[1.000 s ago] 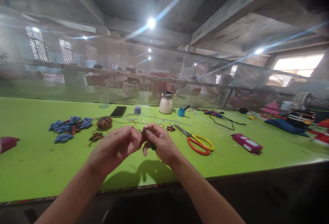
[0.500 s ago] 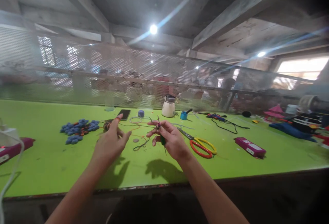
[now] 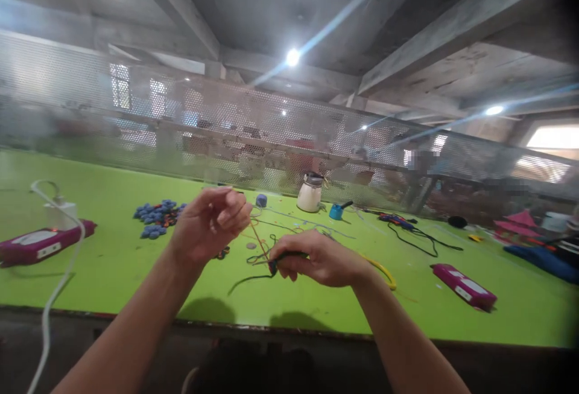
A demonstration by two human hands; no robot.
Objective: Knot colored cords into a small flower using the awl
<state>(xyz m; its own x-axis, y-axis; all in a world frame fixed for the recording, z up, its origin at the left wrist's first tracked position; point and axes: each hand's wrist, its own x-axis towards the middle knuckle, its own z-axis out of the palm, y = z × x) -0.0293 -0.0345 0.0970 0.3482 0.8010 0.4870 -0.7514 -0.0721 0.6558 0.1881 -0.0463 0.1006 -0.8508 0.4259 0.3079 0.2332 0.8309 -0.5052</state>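
one orange strand [image 3: 259,238] is pinched by the left hand [image 3: 212,222]; the right hand [image 3: 316,257] pinches dark yarn [image 3: 272,268], all in front of the cream jug [image 3: 310,195]. right of it, a purple power strip [image 3: 464,287] has an unreadable label. mesh [image 3: 203,107] rises behind the green tabletop [image 3: 131,282].

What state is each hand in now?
Left hand: closed, holding a thin orange yarn strand.
Right hand: closed, holding a small dark yarn piece and slim dark handle.

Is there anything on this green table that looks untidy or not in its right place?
The white cable hangs over the near edge of the table, where it may snag. Loose yarn also trails messily beside the right hand.
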